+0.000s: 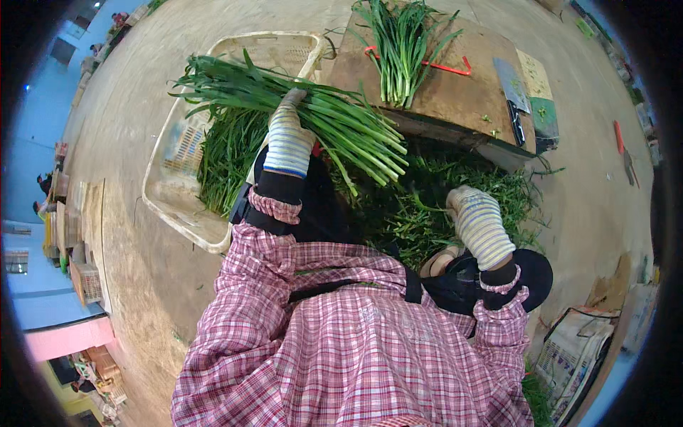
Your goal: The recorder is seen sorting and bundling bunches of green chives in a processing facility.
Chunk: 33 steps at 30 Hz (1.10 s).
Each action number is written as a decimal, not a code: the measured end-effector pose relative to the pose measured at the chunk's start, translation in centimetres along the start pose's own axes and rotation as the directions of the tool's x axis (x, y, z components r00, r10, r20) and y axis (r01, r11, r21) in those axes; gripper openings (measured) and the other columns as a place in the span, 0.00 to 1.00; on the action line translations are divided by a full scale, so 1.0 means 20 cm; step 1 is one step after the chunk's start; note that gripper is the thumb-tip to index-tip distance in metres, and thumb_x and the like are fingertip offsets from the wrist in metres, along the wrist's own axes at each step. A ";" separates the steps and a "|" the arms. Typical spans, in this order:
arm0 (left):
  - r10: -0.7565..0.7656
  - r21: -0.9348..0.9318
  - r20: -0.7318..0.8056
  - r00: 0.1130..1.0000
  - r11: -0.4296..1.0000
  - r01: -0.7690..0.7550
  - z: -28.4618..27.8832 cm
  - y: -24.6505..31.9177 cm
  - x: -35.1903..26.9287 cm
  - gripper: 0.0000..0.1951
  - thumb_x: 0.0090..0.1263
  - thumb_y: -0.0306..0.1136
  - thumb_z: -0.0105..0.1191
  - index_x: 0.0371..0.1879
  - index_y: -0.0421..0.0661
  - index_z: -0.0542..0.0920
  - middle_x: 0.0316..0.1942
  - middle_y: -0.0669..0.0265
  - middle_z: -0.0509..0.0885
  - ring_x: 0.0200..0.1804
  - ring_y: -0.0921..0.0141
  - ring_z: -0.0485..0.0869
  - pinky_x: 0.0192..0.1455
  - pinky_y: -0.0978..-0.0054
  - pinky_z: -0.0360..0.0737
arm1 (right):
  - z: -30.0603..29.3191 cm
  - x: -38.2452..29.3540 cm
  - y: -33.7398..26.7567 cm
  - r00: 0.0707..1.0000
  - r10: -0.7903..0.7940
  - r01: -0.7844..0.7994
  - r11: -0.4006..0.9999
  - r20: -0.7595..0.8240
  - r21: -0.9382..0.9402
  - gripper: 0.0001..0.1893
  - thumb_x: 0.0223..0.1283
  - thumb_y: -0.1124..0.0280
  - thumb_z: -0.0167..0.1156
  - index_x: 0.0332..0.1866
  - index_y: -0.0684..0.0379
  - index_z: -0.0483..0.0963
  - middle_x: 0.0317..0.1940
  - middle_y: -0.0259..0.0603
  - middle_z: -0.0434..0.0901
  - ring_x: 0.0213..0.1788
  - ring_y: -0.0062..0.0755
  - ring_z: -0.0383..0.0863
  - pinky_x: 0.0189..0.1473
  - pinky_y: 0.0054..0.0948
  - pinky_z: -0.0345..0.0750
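Note:
My left hand (pixel 291 136), in a striped knit glove, grips a bunch of long flat-leaved greens (pixel 352 128) around its middle, leaves to the left and pale stem ends to the right. My right hand (pixel 480 227), gloved alike, is low over a heap of loose green trimmings (pixel 416 229); its fingers are curled on a thin green stalk (pixel 429 207). Another bunch (pixel 400 53) lies on a wooden board (pixel 448 101), across a red hooked rod (pixel 448 68). A cleaver (pixel 512 101) with a black handle rests at the board's right.
A pale plastic basket (pixel 184 227) holding more greens (pixel 229 160) stands at the left. A green and cream block (pixel 541 112) adjoins the board. A red-handled tool (pixel 624 149) lies on the floor at the right. A printed sack (pixel 573 352) is at lower right. Distant people are at the far left.

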State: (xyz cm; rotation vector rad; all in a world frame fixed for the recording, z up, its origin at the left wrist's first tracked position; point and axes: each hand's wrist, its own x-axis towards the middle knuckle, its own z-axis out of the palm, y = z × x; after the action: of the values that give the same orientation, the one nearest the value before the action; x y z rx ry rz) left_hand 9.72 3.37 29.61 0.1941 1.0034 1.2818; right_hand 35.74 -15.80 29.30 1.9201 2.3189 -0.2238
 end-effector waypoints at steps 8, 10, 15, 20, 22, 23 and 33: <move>0.068 0.006 0.189 0.980 0.998 -0.070 -0.04 -0.07 -0.01 0.12 0.59 0.34 0.59 0.41 0.46 0.79 0.40 0.63 0.83 0.41 0.63 0.80 0.50 0.64 0.77 | -0.08 0.21 -0.42 0.915 -0.210 0.193 0.978 -0.343 -0.083 0.07 0.48 0.72 0.56 0.33 0.51 0.77 0.28 0.35 0.75 0.36 0.34 0.78 0.37 0.33 0.73; 0.061 -0.058 0.182 0.981 0.997 -0.051 -0.08 -0.03 -0.04 0.10 0.63 0.37 0.55 0.39 0.47 0.80 0.40 0.65 0.83 0.44 0.65 0.81 0.53 0.63 0.76 | -0.03 0.12 -0.30 0.981 -0.190 0.185 0.976 -0.036 -0.113 0.08 0.49 0.71 0.56 0.34 0.48 0.79 0.34 0.36 0.77 0.41 0.33 0.78 0.41 0.32 0.73; 0.110 -0.051 0.368 0.923 0.994 -0.098 -0.18 -0.05 -0.08 0.16 0.64 0.38 0.55 0.48 0.43 0.79 0.42 0.63 0.83 0.45 0.66 0.81 0.53 0.64 0.77 | -0.24 0.10 -0.17 0.874 0.120 0.055 0.938 -0.471 0.342 0.20 0.51 0.54 0.63 0.44 0.57 0.77 0.40 0.44 0.79 0.46 0.46 0.78 0.45 0.40 0.73; 0.150 -0.136 0.499 0.854 0.986 -0.094 -0.09 -0.10 -0.16 0.17 0.63 0.37 0.58 0.48 0.42 0.77 0.43 0.61 0.82 0.47 0.64 0.80 0.53 0.61 0.78 | -0.15 0.37 -0.25 0.753 0.478 -0.030 0.712 -0.452 0.701 0.15 0.52 0.56 0.63 0.32 0.59 0.80 0.34 0.46 0.82 0.38 0.47 0.81 0.42 0.38 0.77; 0.130 -0.082 0.545 0.829 0.991 -0.101 -0.15 -0.07 -0.14 0.18 0.64 0.39 0.56 0.51 0.43 0.77 0.45 0.62 0.82 0.48 0.65 0.79 0.53 0.62 0.78 | -0.07 0.28 -0.12 0.739 0.499 -0.193 0.800 -0.452 0.568 0.11 0.51 0.61 0.63 0.32 0.58 0.81 0.31 0.47 0.81 0.36 0.48 0.81 0.41 0.39 0.77; 0.143 -0.089 0.539 0.830 0.990 -0.113 -0.16 -0.06 -0.14 0.18 0.64 0.39 0.56 0.51 0.43 0.77 0.45 0.62 0.82 0.48 0.65 0.79 0.53 0.62 0.78 | -0.04 0.24 -0.03 0.770 0.476 -0.269 0.846 -0.424 0.460 0.09 0.50 0.64 0.63 0.32 0.57 0.81 0.31 0.47 0.81 0.35 0.49 0.81 0.41 0.39 0.77; 0.099 -0.106 0.573 0.814 0.993 -0.045 -0.15 -0.08 -0.17 0.23 0.58 0.34 0.61 0.51 0.40 0.73 0.44 0.56 0.81 0.51 0.60 0.78 0.57 0.56 0.75 | -0.03 0.26 -0.15 0.543 0.360 0.290 0.767 -0.758 0.572 0.09 0.47 0.71 0.63 0.35 0.56 0.76 0.32 0.42 0.79 0.36 0.47 0.79 0.38 0.43 0.73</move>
State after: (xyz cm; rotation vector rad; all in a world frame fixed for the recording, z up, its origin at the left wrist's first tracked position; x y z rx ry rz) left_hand 8.95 -1.29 28.55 0.5261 0.4141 1.2225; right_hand 31.91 -11.15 29.02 2.9512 3.0720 -0.0826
